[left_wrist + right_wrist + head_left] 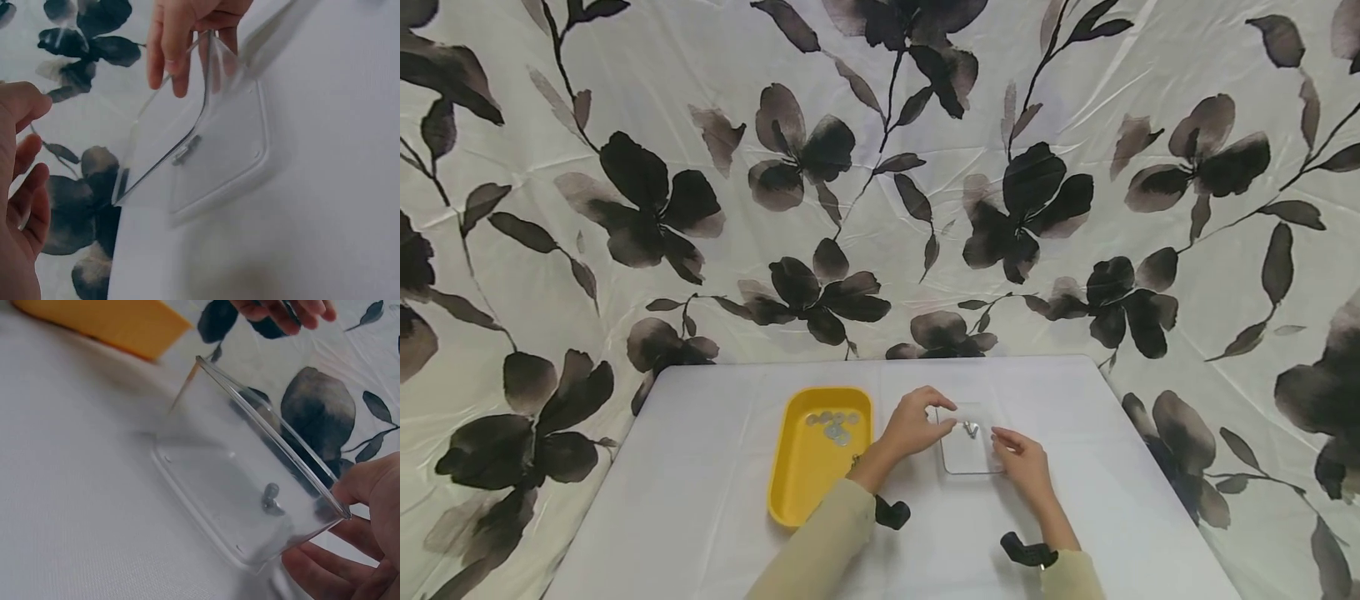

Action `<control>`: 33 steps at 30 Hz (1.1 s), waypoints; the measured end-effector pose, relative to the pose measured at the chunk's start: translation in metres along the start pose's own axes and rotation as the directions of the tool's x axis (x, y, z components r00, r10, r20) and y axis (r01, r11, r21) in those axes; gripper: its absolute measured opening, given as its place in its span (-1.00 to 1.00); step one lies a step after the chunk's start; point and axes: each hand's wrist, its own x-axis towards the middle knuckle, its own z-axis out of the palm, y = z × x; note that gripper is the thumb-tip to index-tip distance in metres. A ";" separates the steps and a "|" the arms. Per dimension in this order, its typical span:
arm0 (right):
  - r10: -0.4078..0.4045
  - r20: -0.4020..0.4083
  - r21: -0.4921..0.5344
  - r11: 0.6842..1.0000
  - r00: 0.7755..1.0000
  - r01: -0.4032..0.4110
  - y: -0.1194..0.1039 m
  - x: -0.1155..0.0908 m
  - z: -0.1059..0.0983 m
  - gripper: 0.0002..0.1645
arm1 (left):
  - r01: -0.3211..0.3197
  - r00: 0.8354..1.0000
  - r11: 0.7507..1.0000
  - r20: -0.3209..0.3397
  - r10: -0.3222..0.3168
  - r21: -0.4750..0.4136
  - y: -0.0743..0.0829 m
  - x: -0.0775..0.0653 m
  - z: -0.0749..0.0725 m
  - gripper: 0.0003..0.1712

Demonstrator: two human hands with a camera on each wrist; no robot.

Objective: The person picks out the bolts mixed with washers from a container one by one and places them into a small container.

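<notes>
A clear, square-cornered plastic box (970, 473) stands on the white table, open at the top. Small silver metal pieces (271, 499), bolt-like in shape, lie together on its floor. My right hand (1024, 467) grips the box at its right corner, thumb at the rim (340, 494) and fingers against the outer wall. Above the box's left side hovers my left hand (916, 423), thumb and fingers apart with nothing visible between them. In the left wrist view, the left fingers (28, 181) are loosely bent, away from the box.
Left of the box is a yellow tray (781, 492) with several flat, round silver discs (835, 429). Another small dark metal item (855, 459) shows partly behind the left wrist. The table (700, 467) meets a floral cloth (820, 292) at the back.
</notes>
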 end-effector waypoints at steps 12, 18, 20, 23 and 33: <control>-0.223 -0.209 -0.123 0.972 0.952 0.200 -0.025 -0.010 0.006 -0.72 | 0.000 1.000 0.999 -0.003 0.000 -0.048 0.000 -0.030 -0.048 -0.87; -0.475 -0.322 -0.157 0.880 0.819 0.448 -0.058 -0.011 0.020 -0.75 | 0.065 0.998 0.994 -0.008 -0.066 -0.087 -0.009 -0.046 -0.074 -0.91; -0.520 -0.332 -0.142 0.852 0.787 0.503 -0.069 -0.012 0.030 -0.75 | 0.082 0.997 0.992 -0.007 -0.083 -0.098 -0.013 -0.051 -0.084 -0.91; -0.543 -0.316 -0.088 0.833 0.777 0.546 -0.083 -0.017 0.049 -0.74 | 0.095 0.995 0.990 -0.013 -0.097 -0.104 -0.019 -0.061 -0.100 -0.90; -0.445 -0.186 0.062 0.884 0.876 0.463 -0.105 -0.045 0.109 -0.72 | 0.135 0.990 0.990 0.039 -0.134 -0.028 -0.047 -0.074 -0.130 -0.89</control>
